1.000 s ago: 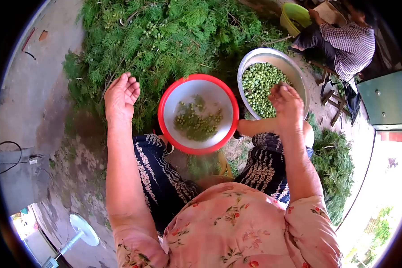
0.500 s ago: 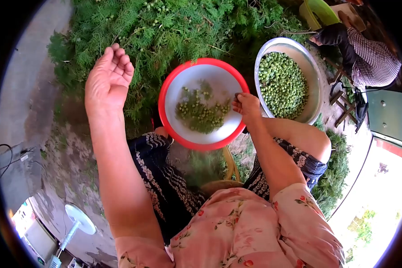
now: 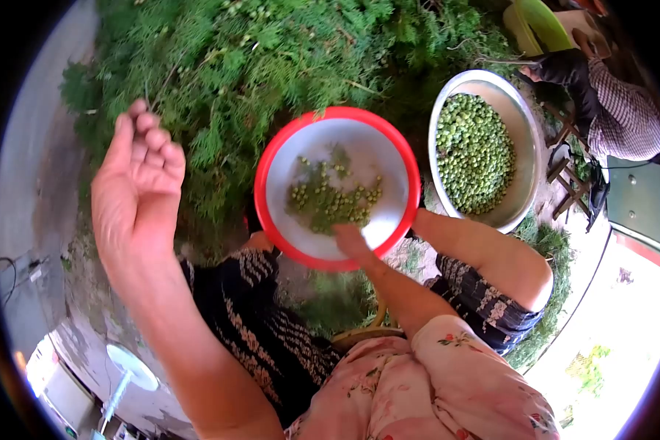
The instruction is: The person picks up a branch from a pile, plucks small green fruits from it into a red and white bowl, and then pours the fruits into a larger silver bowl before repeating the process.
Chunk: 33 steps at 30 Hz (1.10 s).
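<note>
My left hand [image 3: 143, 172] is raised at the left, palm up, its fingers loosely curled and apart, near the edge of a heap of feathery green branches [image 3: 271, 66]. Inside a red-rimmed basin [image 3: 270, 238] with a pale interior, my right hand [image 3: 352, 240] reaches over the near side. Its fingertips are smeared and lie right at a small pile of green seed cones [image 3: 330, 198] mixed with leafy bits, so I cannot tell what they hold.
To the right stands a metal basin [image 3: 529, 187] filled with green cones [image 3: 477, 154]. A person in a checked top [image 3: 627, 117] sits at the upper right, near a yellow-green tub [image 3: 539, 26] and a wooden stool [image 3: 568, 180]. A fan [image 3: 132, 367] stands lower left.
My right hand has moved from the basin's right rim down and left to the cones inside. My left hand has shifted left and slightly down. The basins appear slightly lower in view.
</note>
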{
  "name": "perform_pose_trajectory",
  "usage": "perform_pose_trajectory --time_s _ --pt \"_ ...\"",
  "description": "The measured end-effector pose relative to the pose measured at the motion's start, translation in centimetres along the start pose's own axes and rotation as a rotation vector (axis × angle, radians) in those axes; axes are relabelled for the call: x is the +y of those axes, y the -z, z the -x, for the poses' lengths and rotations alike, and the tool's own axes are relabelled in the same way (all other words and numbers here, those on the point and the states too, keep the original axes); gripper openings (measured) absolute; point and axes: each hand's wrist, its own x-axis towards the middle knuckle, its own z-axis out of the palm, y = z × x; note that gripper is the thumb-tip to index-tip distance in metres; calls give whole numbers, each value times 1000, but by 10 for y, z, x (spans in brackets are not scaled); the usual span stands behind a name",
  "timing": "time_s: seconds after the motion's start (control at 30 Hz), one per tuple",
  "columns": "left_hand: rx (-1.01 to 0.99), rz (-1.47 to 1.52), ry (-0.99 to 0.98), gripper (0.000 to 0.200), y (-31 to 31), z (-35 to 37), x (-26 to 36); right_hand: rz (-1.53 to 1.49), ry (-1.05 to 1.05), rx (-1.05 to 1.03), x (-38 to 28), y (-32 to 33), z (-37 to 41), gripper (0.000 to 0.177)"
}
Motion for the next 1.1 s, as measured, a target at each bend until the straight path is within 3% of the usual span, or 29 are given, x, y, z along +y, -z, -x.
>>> perform_pose_trajectory --time_s 0.03,0.07,0.17,0.27,0.47,0.77,1.1 --pt "-27 13 19 18 0 -1 -1 37 -103 -162 -18 3 -4 25" --pt "-7 -7 23 19 -2 -2 -1 -37 -101 -75 -21 -9 0 24" --pt "-5 -11 41 19 4 -9 0 -12 -267 -176 -54 17 -11 25" --pt "36 -42 32 20 -3 -11 -2 -69 -277 -18 -63 37 -21 26" --pt "81 -24 37 18 -16 -11 -10 -56 -26 323 -69 74 -52 25" --pt "186 169 -26 18 -17 -23 -5 -81 70 307 -106 121 -85 19" --pt "366 363 -149 20 -8 -23 2 -181 185 449 -129 140 -132 16"
